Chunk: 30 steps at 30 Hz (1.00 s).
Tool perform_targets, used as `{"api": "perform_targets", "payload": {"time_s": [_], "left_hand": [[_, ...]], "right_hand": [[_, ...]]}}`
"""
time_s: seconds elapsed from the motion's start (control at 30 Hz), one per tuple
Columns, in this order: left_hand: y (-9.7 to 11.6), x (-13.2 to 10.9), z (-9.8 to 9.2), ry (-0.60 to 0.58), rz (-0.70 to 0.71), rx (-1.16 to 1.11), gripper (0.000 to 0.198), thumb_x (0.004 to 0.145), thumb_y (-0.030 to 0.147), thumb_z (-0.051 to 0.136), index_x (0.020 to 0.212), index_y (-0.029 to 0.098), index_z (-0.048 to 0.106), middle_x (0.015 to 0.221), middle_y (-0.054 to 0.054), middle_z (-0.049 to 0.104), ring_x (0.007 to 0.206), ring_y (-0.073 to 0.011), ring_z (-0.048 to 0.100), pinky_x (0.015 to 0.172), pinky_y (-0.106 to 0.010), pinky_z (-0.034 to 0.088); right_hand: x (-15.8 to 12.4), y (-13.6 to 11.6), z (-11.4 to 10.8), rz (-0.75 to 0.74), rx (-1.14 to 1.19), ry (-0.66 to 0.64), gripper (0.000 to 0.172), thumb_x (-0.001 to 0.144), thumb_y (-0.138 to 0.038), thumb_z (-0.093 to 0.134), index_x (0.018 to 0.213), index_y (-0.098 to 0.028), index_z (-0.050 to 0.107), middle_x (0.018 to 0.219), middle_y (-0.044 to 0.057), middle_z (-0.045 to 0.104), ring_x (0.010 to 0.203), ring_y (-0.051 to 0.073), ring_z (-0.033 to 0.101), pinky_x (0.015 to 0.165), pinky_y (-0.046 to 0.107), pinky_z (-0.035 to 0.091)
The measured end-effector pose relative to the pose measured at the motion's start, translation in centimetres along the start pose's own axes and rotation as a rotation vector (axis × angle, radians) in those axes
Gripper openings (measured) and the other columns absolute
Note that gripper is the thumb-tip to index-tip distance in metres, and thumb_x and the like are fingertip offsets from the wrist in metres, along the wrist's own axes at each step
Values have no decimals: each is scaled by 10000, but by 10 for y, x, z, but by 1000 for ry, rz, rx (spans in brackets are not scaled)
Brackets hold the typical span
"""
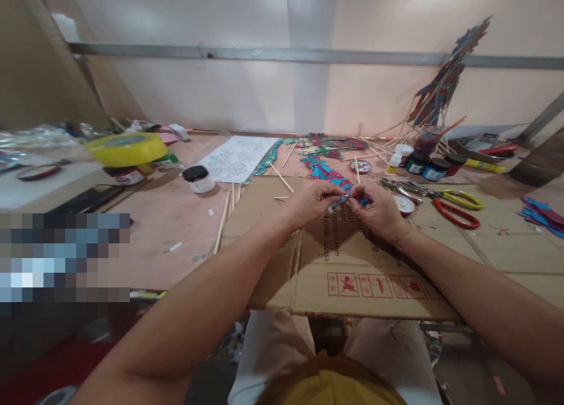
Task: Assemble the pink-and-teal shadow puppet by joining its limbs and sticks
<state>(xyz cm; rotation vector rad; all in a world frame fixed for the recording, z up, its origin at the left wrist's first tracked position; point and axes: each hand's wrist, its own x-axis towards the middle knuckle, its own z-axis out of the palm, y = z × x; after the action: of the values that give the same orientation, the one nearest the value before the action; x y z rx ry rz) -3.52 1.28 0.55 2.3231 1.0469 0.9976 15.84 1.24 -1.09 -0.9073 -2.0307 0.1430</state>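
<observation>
My left hand [312, 200] and my right hand [378, 210] meet above the cardboard sheet [268, 275], fingertips nearly touching. Both are closed in a pinch on a blue and purple painted cut-out piece [325, 171], whose near end runs in between the fingers. Any smaller part at the fingertips is too hidden to make out. A thin wooden stick [356, 168] stands just beyond the right hand, and I cannot tell whether it is held. Close to the right knuckles lies a white dish with a red rim [404, 204].
Red-handled scissors [456, 213], yellow-handled pliers [462, 198] and paint jars [435, 170] are on the right. Behind them rises a bundle of painted cut-outs on sticks [445, 81]. On the left are a line drawing [240, 157], a black-lidded jar [198, 178] and yellow tape [127, 149].
</observation>
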Motion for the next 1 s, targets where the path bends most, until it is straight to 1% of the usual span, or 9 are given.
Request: {"api": "perform_targets", "payload": {"time_s": [0.17,0.33,0.57,0.73,0.83,0.93,1.0], "left_hand": [[-3,0,1,2,31,35,179,866,153,600,942,206,753,923,-24,756,837,-136,677,788,-236,501],[-7,-1,1,-20,33,73,185,876,178,590,961,222,749,955,-18,755,857,-143,682,795,-245,501],[-5,0,1,-23,21,39,200,868,144,592,971,213,749,966,-27,754,853,-146,684,795,-245,507],[0,0,0,7,9,73,185,869,167,602,973,221,746,955,-25,754,844,-144,679,810,-254,502],[3,-1,-1,24,37,79,193,869,168,597,988,215,741,944,-34,752,845,-143,673,819,-255,500],[7,-2,-2,61,64,60,202,866,204,607,1028,204,726,967,-50,745,868,-149,663,836,-266,497],[11,-3,-2,86,70,41,194,855,223,625,1021,199,722,973,-53,740,878,-152,657,839,-270,494]], "right_hand": [[0,1,1,11,-5,-11,57,770,-162,555,737,-207,565,668,-5,590,599,135,501,586,263,399],[-1,0,0,-3,-24,-18,57,770,-158,546,751,-209,562,696,4,604,627,145,518,604,271,405],[-1,0,0,10,-4,-20,63,768,-153,541,755,-215,542,696,1,592,632,149,502,616,277,399],[-1,-2,0,19,10,7,81,751,-141,537,777,-218,535,705,-1,592,637,153,504,623,282,398],[0,-3,0,28,15,30,83,744,-141,537,762,-222,526,692,-4,587,630,156,509,621,286,400],[1,-5,0,35,9,61,68,754,-161,539,758,-226,519,684,-3,587,636,161,515,627,292,410],[1,-5,0,35,8,77,61,761,-172,541,761,-228,516,686,-1,592,649,165,523,637,297,419]]}}
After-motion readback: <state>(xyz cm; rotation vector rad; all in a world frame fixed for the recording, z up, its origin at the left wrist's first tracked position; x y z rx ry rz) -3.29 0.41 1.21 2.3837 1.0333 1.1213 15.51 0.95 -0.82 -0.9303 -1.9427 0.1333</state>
